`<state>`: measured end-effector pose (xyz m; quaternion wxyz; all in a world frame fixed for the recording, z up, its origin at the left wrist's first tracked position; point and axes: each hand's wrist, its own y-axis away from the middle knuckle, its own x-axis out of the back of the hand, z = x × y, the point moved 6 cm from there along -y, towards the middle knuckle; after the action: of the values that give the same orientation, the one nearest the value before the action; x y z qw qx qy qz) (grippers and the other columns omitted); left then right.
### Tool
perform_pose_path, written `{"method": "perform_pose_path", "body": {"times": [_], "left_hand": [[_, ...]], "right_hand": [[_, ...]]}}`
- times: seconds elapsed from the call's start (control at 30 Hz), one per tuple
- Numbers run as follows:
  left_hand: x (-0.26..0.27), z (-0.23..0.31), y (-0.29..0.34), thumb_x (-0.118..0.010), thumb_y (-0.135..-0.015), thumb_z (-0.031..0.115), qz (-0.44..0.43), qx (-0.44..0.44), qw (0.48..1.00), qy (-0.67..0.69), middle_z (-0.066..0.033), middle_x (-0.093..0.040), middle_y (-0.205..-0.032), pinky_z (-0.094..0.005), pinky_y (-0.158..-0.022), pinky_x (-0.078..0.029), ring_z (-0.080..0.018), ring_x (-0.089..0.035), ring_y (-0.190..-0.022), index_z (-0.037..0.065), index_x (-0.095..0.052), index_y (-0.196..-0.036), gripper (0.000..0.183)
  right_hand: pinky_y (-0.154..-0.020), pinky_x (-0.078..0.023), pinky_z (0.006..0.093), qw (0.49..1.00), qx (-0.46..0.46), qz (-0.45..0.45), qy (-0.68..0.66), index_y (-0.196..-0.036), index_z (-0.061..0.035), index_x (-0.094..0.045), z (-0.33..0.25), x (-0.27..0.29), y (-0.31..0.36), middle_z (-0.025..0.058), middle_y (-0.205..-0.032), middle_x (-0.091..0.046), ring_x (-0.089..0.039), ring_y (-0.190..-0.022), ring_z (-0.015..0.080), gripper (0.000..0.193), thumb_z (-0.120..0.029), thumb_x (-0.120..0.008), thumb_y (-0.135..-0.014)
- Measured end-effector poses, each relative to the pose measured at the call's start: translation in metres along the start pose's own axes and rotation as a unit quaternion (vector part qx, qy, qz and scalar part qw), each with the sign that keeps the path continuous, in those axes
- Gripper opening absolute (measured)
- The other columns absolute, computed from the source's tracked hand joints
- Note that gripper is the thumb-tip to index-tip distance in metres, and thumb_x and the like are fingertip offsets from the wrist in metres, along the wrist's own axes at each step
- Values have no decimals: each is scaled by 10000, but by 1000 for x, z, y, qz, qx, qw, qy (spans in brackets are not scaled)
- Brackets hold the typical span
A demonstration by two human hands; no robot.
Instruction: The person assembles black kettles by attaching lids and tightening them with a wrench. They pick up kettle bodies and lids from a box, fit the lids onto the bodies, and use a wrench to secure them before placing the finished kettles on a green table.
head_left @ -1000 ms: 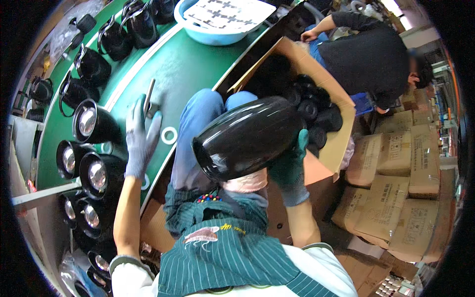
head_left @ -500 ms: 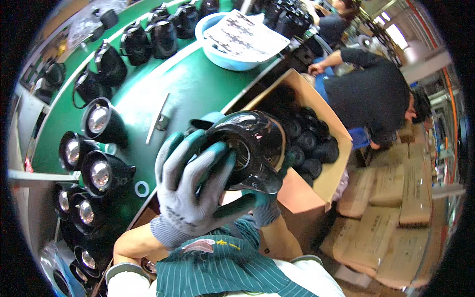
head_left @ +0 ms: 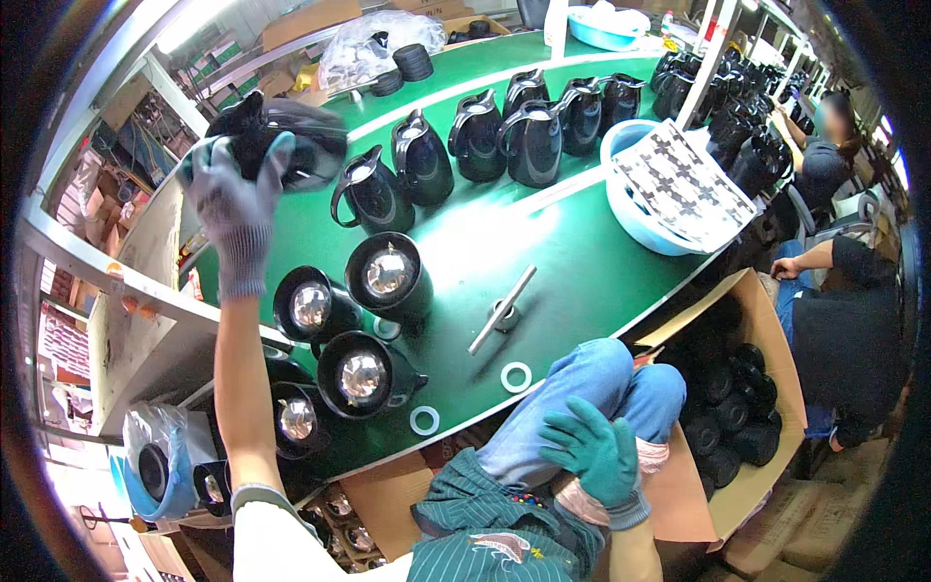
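Observation:
My left hand (head_left: 233,189), in a grey and green glove, is raised at the far left with its fingers wrapped round a glossy black jug (head_left: 305,145). The jug is smeared by motion and held above the table's far left side. Over my denim-clad knees, my right hand (head_left: 592,451) shows its green palm, fingers apart, with nothing in it. Between the hands, several upturned black jugs with shiny metal bottoms, one of them a front jug (head_left: 361,376), stand on the green table (head_left: 456,359). Two white rings (head_left: 516,376) lie near its edge, beside a rod-like tool (head_left: 502,312).
Upright black jugs (head_left: 531,145) stand in a group farther back. A light blue basin (head_left: 640,228) holds a patterned sheet. At right, a cardboard box (head_left: 776,475) contains black round parts, with a co-worker (head_left: 844,339) beyond it. A metal frame post (head_left: 170,92) rises at left.
The view has swung left. My left hand has carried the black jug from in front of me to the far left; my right hand has let go and lowered over my knees.

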<state>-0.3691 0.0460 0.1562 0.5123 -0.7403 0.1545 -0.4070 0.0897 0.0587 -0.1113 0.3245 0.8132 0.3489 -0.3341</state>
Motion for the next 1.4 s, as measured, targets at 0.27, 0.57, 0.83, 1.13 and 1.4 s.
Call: {"method": "perform_pose_path", "body": {"times": [0.27,0.57,0.83,1.13,1.4], "left_hand": [[-261,-106,105,-775,-780,570,-259,3,965,-26,-164,-655,-1112,-473,-988,-450,-371,-580,-1102,47,-731,-1016,576],[-187,-105,113,-732,-860,489,-292,18,953,75,-164,-690,-1154,-439,-987,-479,-349,-617,-1105,47,-738,-1114,510],[33,-3,70,-654,-944,170,-178,46,924,336,-179,-657,-1305,-404,-1097,-435,-287,-602,-1248,-16,-679,-1247,356],[89,107,223,-574,-971,83,-303,380,624,612,-183,-609,-1356,-384,-1060,-482,-252,-616,-1221,-36,-565,-1390,436],[61,244,324,-683,-938,74,-609,260,215,718,-139,-618,-1355,-418,-1045,-507,-277,-609,-1216,14,-567,-1368,449]], "right_hand": [[-1187,-346,497,999,12,44,-25,-1567,-13,-308,1,25,-11,231,-1509,-469,-490,-1376,383,722,-507,-427,-1054],[-1158,-339,508,607,318,-115,719,-1508,-130,-457,-13,-122,-153,201,-1474,-489,-477,-1367,358,694,-382,-694,-906],[-1006,-456,609,345,274,-65,896,-1318,-141,-587,62,-147,-287,137,-1544,-424,-396,-1434,350,391,-230,-600,-937],[-900,-575,307,754,402,137,501,-1084,40,-681,-119,-53,-63,136,-1388,-597,-643,-1133,164,468,-37,-910,-684],[-1109,-474,397,769,426,120,461,-1403,48,-528,-123,-1,129,184,-1402,-579,-582,-1291,276,878,-106,-942,-644]]}}
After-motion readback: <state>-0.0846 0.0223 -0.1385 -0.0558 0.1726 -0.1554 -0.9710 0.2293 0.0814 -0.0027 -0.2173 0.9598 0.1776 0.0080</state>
